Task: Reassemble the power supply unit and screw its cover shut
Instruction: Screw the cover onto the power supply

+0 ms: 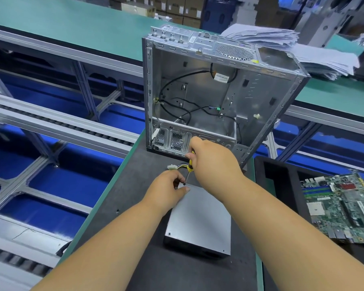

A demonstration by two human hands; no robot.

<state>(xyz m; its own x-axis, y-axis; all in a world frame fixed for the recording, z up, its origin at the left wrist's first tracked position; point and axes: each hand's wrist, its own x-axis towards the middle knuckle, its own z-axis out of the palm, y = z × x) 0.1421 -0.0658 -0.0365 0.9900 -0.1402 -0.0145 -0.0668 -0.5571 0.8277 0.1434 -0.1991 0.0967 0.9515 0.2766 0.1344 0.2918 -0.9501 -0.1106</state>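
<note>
Two hands work at the far left corner of the PSU [200, 215], which lies flat on the dark mat [139, 175], in front of the open case [208, 91] and to the left of the motherboard [340, 208] in its tray. The cover is already on the box, so in my judgement the step in hand is the screwing of the cover, and this looks like one of the first screws: the near left corner shows a hole, and I cannot tell if a screw sits in it.

The right hand [210, 156] grips the yellow handle of the screwdriver [188, 170] from above, fingers curled round it. The shaft stands nearly upright, a little tilted, with its tip down at the corner. The left hand [168, 190] pinches something small and dark at the tip, probably the screw [184, 183], and its thumb rests on the cover.

The long axis of the PSU runs away from the person, leaning a little to the left at the far end. Its cable bundle [176, 167] leaves the far end, toward the case.

The next move, I think, calls for keeping the tip seated and straight while turning, then letting go of the screw once the thread catches.
</note>
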